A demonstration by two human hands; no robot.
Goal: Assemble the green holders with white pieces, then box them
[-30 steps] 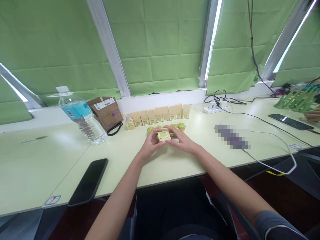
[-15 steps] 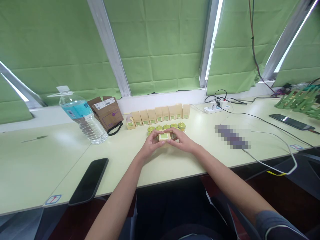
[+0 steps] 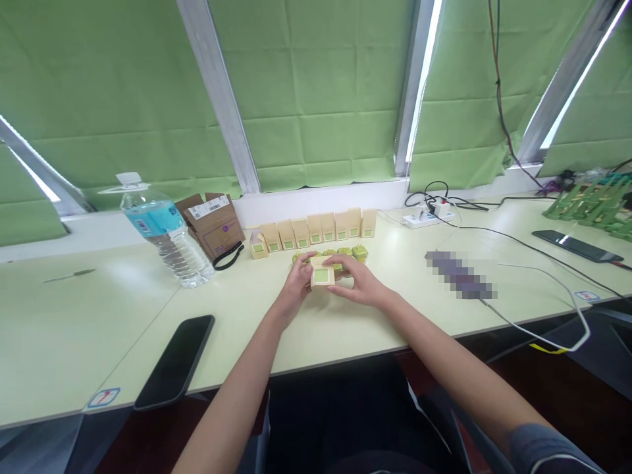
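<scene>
Between my hands, just above the table, is a small cream-coloured carton (image 3: pixel 322 277) with a green square label framed in white on its front. My left hand (image 3: pixel 296 284) grips it from the left side, thumb near the top edge. The fingers of my right hand (image 3: pixel 362 282) curve over the upper right, and the thumb touches the lower right corner. Right behind sit several small green-lidded jars (image 3: pixel 359 253), partly hidden by my hands. Beyond them, a row of similar cream cartons (image 3: pixel 315 229) stands along the wall.
On the left are a large water bottle (image 3: pixel 170 234), a brown cardboard box (image 3: pixel 214 227), a black phone (image 3: pixel 175 361) and a pen (image 3: pixel 69 276). A power strip (image 3: pixel 428 218) with cables, another phone (image 3: pixel 577 245) and a blurred-out object (image 3: pixel 460 274) lie right.
The carton has been tipped so its labelled front faces me more fully. My left thumb has shifted up from the carton's lower edge.
</scene>
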